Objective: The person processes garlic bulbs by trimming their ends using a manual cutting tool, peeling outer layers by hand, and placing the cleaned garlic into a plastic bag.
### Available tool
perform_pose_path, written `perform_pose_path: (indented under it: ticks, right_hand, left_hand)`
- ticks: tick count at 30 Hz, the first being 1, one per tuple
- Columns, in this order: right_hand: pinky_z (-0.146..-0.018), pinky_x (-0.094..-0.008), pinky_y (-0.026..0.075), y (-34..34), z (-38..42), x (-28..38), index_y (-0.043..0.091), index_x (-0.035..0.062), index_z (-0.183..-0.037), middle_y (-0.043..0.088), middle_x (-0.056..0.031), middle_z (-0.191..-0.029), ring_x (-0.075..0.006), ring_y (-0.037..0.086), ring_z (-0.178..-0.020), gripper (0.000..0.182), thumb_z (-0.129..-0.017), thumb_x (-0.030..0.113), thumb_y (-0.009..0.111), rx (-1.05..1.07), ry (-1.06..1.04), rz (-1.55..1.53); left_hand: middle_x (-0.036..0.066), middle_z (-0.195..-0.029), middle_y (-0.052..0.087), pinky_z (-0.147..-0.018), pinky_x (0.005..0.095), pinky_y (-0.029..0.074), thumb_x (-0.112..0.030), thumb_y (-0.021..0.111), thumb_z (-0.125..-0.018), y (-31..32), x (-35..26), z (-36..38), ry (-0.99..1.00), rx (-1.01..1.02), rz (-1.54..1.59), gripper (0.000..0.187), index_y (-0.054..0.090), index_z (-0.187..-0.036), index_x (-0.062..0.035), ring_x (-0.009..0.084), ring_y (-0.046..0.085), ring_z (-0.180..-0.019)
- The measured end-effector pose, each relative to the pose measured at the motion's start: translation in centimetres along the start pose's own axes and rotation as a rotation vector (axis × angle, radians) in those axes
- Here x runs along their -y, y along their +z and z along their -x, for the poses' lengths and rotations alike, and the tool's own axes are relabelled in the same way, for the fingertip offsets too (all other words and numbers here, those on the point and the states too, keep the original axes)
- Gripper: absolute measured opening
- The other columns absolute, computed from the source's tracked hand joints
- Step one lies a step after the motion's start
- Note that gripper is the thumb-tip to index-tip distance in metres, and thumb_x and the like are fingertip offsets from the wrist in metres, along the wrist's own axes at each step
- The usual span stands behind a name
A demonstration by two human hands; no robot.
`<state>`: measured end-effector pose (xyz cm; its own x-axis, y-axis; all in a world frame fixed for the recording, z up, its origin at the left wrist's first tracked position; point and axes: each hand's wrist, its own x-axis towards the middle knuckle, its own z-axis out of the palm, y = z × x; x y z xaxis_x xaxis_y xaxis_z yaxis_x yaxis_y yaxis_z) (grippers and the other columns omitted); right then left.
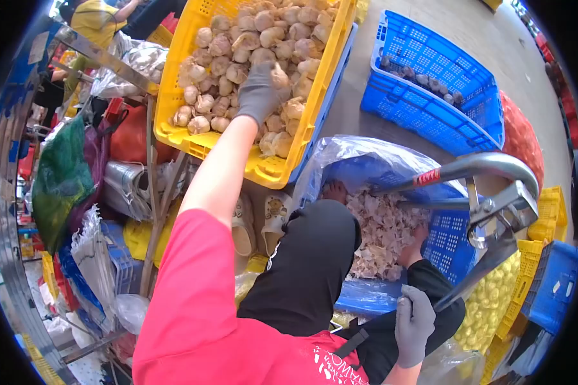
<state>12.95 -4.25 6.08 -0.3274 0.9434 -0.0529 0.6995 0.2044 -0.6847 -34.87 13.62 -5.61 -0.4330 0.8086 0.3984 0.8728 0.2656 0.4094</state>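
Observation:
My left hand [260, 93], in a grey glove, reaches into a yellow crate [163, 119] heaped with garlic bulbs [221, 64]. Its fingers close around one garlic bulb [279, 76] at the top of the pile; part of the grip is hidden. Low on the right, my gloved right hand [414, 324] is curled at the end of a metal lever handle [475, 273]. That handle belongs to a lever cutter [504, 208] with a curved steel arm above my right leg. Beneath the cutter, cut garlic stalks and skins [382, 240] fill a plastic-lined blue crate [452, 240].
A blue crate [433, 64] with some dark bulbs stands at the upper right, near a red mesh sack [522, 138]. A yellow-green full sack [494, 301] lies lower right. Metal frame bars and bags line the left, where another person [93, 22] sits. Clogs [242, 224] rest on the floor.

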Motion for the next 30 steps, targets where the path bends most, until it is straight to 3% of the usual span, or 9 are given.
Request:
perform_pose_path:
  ticks: [1,3,6,8,13,16,22,26,30]
  right_hand:
    - [-0.076,-0.0354,0.05,-0.1,0.3,-0.1,0.063,-0.0001,-0.097,0.065,-0.0148,-0.091,-0.0307,0.064,-0.083,0.014,-0.084,0.003,0.058,-0.004,0.005,-0.001]
    - [-0.075,-0.0356,0.05,-0.3,0.9,-0.3,0.063,0.0002,-0.097,0.065,-0.0149,-0.091,-0.0309,0.064,-0.082,0.014,-0.084,0.002,0.059,-0.032,-0.046,0.005]
    - [-0.075,-0.0359,0.05,-0.7,1.6,-0.3,0.063,0.0005,-0.097,0.065,-0.0151,-0.09,-0.0307,0.064,-0.082,0.015,-0.083,0.002,0.059,-0.027,-0.038,-0.003]
    - [-0.074,-0.0357,0.05,-1.2,2.1,-0.2,0.063,-0.0001,-0.097,0.065,-0.0154,-0.089,-0.0304,0.064,-0.081,0.014,-0.083,0.0,0.059,-0.029,-0.009,-0.002]
    - [-0.073,-0.0339,0.049,-2.5,3.2,-1.0,0.06,-0.0046,-0.097,0.062,-0.0156,-0.085,-0.0287,0.061,-0.075,0.012,-0.086,-0.002,0.055,-0.383,-0.104,-0.07]
    - [-0.086,-0.0396,0.046,-3.6,2.0,-2.3,0.058,-0.0045,-0.107,0.06,-0.0176,-0.102,-0.0297,0.059,-0.095,0.02,-0.088,0.001,0.054,-0.605,-0.173,0.195]
    - [-0.09,-0.0352,0.044,-3.4,0.1,-5.4,0.047,-0.0007,-0.127,0.059,-0.0178,-0.109,-0.0271,0.058,-0.101,0.037,-0.092,0.012,0.052,-0.289,0.21,-0.246]
    - [-0.084,-0.0325,0.045,-4.8,0.5,-5.4,0.047,-0.0003,-0.126,0.059,-0.0149,-0.102,-0.0217,0.057,-0.091,0.035,-0.093,0.013,0.051,-0.187,0.19,-0.337]
    - [-0.082,-0.0308,0.045,-4.5,0.5,-6.5,0.048,-0.0003,-0.125,0.059,-0.012,-0.099,-0.018,0.056,-0.088,0.035,-0.093,0.012,0.051,-0.234,0.128,-0.311]
  left_hand:
    - [0.017,-0.111,0.058,-0.082,0.0403,0.051,-0.036,0.068,-0.08,-0.3,-0.3,0.7,-0.097,-0.082,0.176,0.047,0.052,-0.117,-0.0104,0.0327,0.062,-0.096]
    - [0.014,-0.114,0.057,-0.086,0.0338,0.05,-0.028,0.066,-0.084,-2.3,-3.0,3.6,-0.301,-0.026,1.249,0.047,0.05,-0.121,-0.0028,0.0186,0.058,-0.106]
    - [0.013,-0.117,0.058,-0.074,0.0377,0.054,-0.037,0.049,-0.096,-7.9,-8.1,7.3,-0.482,0.415,1.975,0.041,0.046,-0.13,-0.0144,0.0216,0.06,-0.105]
    - [0.012,-0.125,0.056,-0.078,0.0384,0.053,-0.043,0.038,-0.098,-9.7,-12.1,10.1,-0.524,0.476,2.21,0.045,0.043,-0.136,-0.0185,0.0252,0.058,-0.111]
    - [0.017,-0.136,0.047,-0.087,0.0418,0.051,-0.045,0.034,-0.1,-11.0,-18.9,14.9,-0.676,0.744,2.41,0.052,0.033,-0.144,-0.0175,0.0321,0.054,-0.115]
    - [0.019,-0.137,0.046,-0.087,0.0434,0.052,-0.045,0.036,-0.1,-11.1,-22.2,16.8,-0.692,0.863,2.464,0.053,0.028,-0.146,-0.0196,0.0364,0.055,-0.113]
    - [0.012,-0.126,0.052,-0.09,0.04,0.053,-0.049,0.041,-0.098,-10.4,-26.4,19.2,-0.629,0.954,2.493,0.054,0.041,-0.134,-0.0086,0.0245,0.056,-0.114]
    - [0.011,-0.115,0.058,-0.086,0.0396,0.056,-0.056,0.04,-0.095,-8.6,-27.2,20.4,-0.589,1.036,2.414,0.061,0.041,-0.133,-0.0076,0.0234,0.062,-0.104]
    - [0.009,-0.114,0.059,-0.081,0.0357,0.056,-0.058,0.043,-0.093,-7.6,-28.3,20.2,-0.8,1.05,2.348,0.062,0.044,-0.131,-0.0091,0.0221,0.063,-0.098]
